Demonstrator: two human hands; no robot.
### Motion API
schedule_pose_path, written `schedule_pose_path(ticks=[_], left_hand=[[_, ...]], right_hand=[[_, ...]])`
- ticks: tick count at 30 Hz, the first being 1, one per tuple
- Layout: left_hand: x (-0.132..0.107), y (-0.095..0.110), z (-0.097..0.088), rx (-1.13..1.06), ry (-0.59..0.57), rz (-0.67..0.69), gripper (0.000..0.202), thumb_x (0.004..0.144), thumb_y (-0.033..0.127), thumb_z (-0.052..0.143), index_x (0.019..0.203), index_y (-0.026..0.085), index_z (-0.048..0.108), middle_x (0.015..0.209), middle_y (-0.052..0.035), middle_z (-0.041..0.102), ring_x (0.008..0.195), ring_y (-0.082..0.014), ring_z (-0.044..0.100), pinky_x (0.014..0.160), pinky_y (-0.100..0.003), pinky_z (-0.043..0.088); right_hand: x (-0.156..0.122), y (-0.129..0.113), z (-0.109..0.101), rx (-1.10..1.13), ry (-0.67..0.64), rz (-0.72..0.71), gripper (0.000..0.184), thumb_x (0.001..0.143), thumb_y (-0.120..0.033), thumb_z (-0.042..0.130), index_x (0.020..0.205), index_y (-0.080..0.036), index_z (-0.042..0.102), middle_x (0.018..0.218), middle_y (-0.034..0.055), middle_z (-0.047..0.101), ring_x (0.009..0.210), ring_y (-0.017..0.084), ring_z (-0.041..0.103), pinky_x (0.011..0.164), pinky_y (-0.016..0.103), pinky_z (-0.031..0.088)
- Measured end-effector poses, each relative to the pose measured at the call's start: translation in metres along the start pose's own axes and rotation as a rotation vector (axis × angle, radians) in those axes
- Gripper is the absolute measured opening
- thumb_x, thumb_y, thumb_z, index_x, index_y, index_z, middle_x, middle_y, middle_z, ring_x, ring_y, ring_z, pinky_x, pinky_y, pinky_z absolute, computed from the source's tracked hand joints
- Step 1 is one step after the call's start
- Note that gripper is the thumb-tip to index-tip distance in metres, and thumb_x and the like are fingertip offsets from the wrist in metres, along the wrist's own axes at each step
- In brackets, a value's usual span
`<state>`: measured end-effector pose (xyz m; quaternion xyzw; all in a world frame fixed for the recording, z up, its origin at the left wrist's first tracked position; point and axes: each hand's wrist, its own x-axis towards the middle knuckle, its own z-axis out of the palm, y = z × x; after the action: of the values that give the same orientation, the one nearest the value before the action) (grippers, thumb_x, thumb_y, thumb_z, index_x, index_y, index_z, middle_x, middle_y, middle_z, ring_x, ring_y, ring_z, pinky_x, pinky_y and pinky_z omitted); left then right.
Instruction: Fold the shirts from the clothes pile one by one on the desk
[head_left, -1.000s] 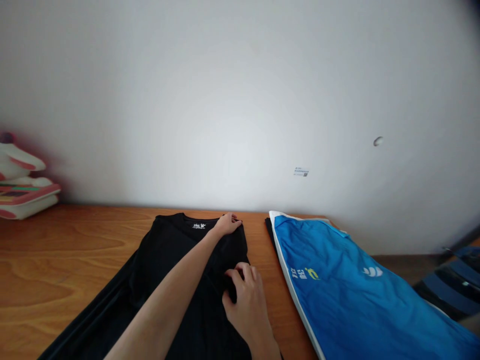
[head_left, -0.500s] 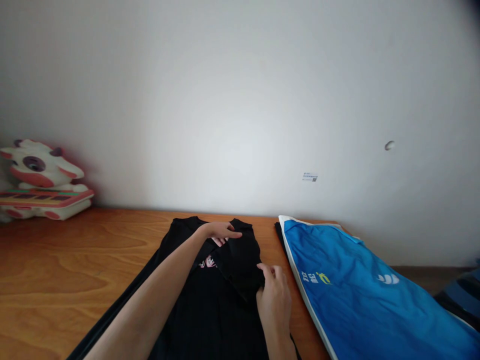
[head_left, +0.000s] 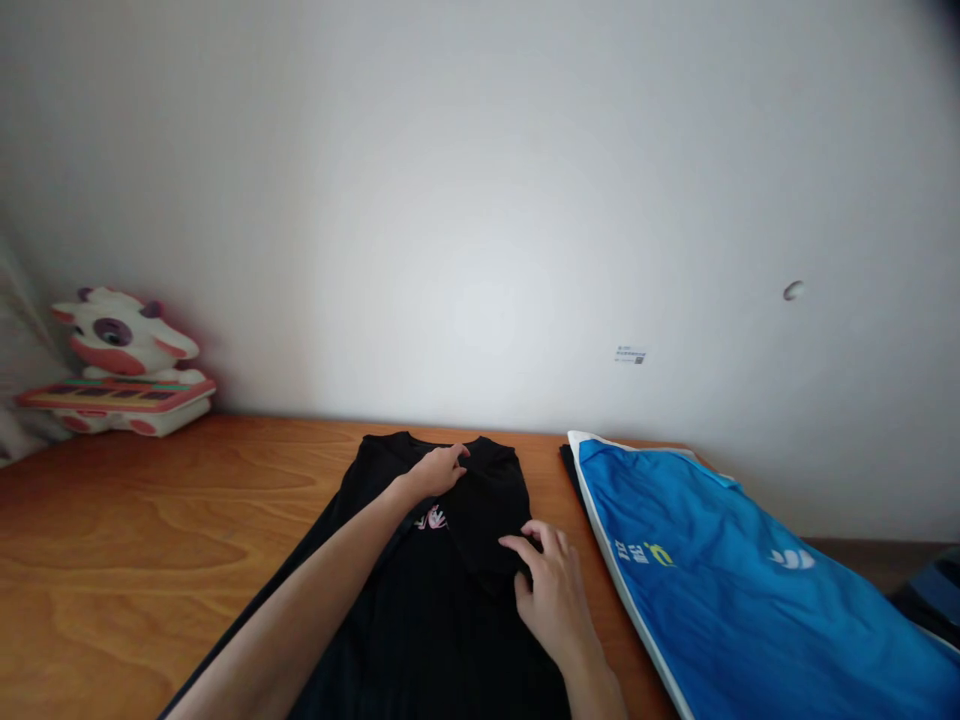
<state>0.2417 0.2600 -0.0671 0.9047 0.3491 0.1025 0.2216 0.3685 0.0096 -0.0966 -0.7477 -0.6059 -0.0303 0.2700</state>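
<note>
A black shirt (head_left: 420, 600) lies spread on the wooden table (head_left: 150, 520), its collar toward the wall. A small pink and white print shows near the collar. A flap of the shirt's right side is folded in over the chest. My left hand (head_left: 439, 468) reaches across to the collar area and rests on the fabric with its fingers curled. My right hand (head_left: 551, 590) lies on the folded flap's lower edge, fingers bent and pressing the cloth down.
A blue bag or garment with white trim and printed logos (head_left: 735, 590) lies to the right of the shirt. At the far left against the wall stands a white and pink cow-shaped toy keyboard (head_left: 120, 365). The white wall runs behind the table.
The shirt's right side has been folded inward over the chest. My right hand went out to the right edge, then came back in onto the flap. The view has panned left.
</note>
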Motion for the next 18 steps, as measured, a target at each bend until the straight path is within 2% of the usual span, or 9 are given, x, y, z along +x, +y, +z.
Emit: schedule_pose_path(ticks=[3, 5, 8, 10, 12, 15, 18], left_hand=[[-0.014, 0.003, -0.001, 0.084, 0.089, 0.047, 0.032, 0.091, 0.022, 0.055, 0.123, 0.019, 0.062, 0.121, -0.0124, 0.067, 0.116, -0.0278, 0.062, 0.104, -0.040, 0.045], [-0.027, 0.007, 0.003, 0.119, 0.132, 0.084, 0.032, 0.095, 0.023, 0.051, 0.124, 0.020, 0.063, 0.133, -0.0127, 0.061, 0.126, -0.0279, 0.056, 0.111, -0.042, 0.040], [-0.051, 0.007, 0.021, 0.159, 0.184, 0.103, 0.037, 0.099, 0.023, 0.042, 0.131, 0.018, 0.060, 0.146, -0.0141, 0.054, 0.138, -0.0288, 0.047, 0.118, -0.046, 0.034], [-0.067, 0.003, 0.036, 0.181, 0.221, 0.076, 0.040, 0.100, 0.024, 0.041, 0.134, 0.015, 0.058, 0.150, -0.0173, 0.051, 0.143, -0.0317, 0.043, 0.121, -0.053, 0.029], [-0.082, 0.000, 0.046, 0.168, 0.262, 0.068, 0.041, 0.098, 0.022, 0.042, 0.135, 0.013, 0.057, 0.152, -0.0188, 0.050, 0.145, -0.0322, 0.041, 0.121, -0.055, 0.029], [-0.106, 0.003, 0.047, 0.111, 0.296, 0.167, 0.044, 0.092, 0.014, 0.045, 0.134, 0.015, 0.057, 0.153, -0.0151, 0.049, 0.145, -0.0277, 0.042, 0.122, -0.051, 0.032], [-0.138, 0.014, 0.037, 0.085, 0.256, 0.278, 0.045, 0.089, 0.017, 0.052, 0.134, 0.019, 0.058, 0.153, -0.0134, 0.050, 0.143, -0.0276, 0.045, 0.120, -0.048, 0.038]], right_hand=[[0.000, 0.000, -0.004, 0.041, -0.003, -0.021, 0.039, 0.073, -0.003, 0.052, 0.091, -0.028, 0.076, 0.113, 0.0048, 0.064, 0.113, 0.026, 0.058, 0.098, 0.041, 0.045], [0.001, -0.002, -0.005, 0.042, 0.042, -0.030, 0.033, 0.078, -0.006, 0.049, 0.087, -0.025, 0.074, 0.110, 0.0052, 0.067, 0.109, 0.025, 0.061, 0.096, 0.041, 0.046], [0.002, -0.012, 0.000, 0.053, 0.110, -0.107, 0.032, 0.092, -0.017, 0.046, 0.109, -0.023, 0.073, 0.121, 0.0077, 0.069, 0.117, 0.024, 0.061, 0.102, 0.043, 0.046], [0.001, -0.021, 0.009, 0.044, 0.072, -0.173, 0.037, 0.099, -0.029, 0.045, 0.129, -0.023, 0.065, 0.136, 0.0086, 0.064, 0.131, 0.025, 0.055, 0.111, 0.047, 0.042], [-0.001, -0.030, 0.021, 0.004, -0.016, -0.194, 0.045, 0.102, -0.039, 0.044, 0.141, -0.022, 0.058, 0.147, 0.0097, 0.058, 0.141, 0.027, 0.047, 0.116, 0.053, 0.037], [-0.004, -0.037, 0.037, -0.064, -0.113, -0.155, 0.054, 0.102, -0.050, 0.042, 0.145, -0.020, 0.054, 0.152, 0.0131, 0.051, 0.144, 0.032, 0.043, 0.116, 0.062, 0.032], [-0.005, -0.036, 0.044, -0.077, -0.114, -0.142, 0.056, 0.102, -0.052, 0.040, 0.144, -0.019, 0.055, 0.152, 0.0136, 0.051, 0.144, 0.033, 0.043, 0.116, 0.062, 0.032]])
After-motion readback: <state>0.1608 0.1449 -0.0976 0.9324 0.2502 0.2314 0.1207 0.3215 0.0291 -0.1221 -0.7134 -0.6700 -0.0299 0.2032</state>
